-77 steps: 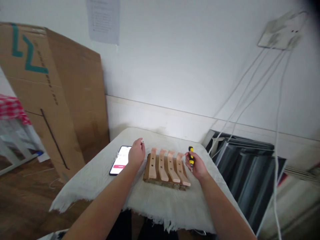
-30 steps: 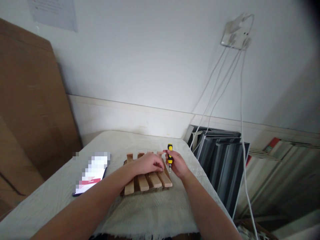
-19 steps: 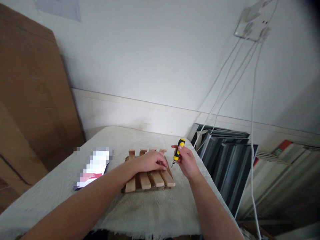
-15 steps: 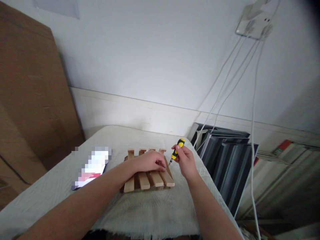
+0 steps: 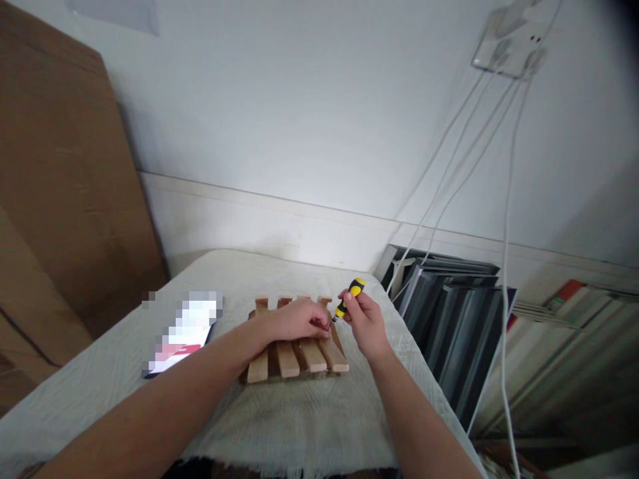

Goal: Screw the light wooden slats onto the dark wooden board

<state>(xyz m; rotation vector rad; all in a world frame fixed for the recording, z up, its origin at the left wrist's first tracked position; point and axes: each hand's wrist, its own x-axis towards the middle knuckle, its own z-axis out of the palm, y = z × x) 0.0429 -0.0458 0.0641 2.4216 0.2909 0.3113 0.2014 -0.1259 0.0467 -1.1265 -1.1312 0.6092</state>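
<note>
A wooden rack of several pale slats (image 5: pixel 294 356) lies on the white cloth-covered table (image 5: pixel 299 426). My left hand (image 5: pixel 294 319) rests on top of the slats with its fingertips pinched together at the rightmost slat; whatever they hold is too small to make out. My right hand (image 5: pixel 364 322) grips a small yellow-and-black screwdriver (image 5: pixel 348 299), tilted, its tip pointing down-left at my left fingertips. The two hands almost touch.
A phone (image 5: pixel 182 331) with a lit screen lies on the cloth left of the rack. A large cardboard sheet (image 5: pixel 60 179) leans on the wall at left. Dark folded panels (image 5: pixel 449 313) and white cables (image 5: pixel 504 233) hang beside the table's right edge.
My left hand moved from beside the phone onto the slats. My right hand tilted the upright screwdriver and brought its tip down-left to my left fingertips. The camera view also shifted.
</note>
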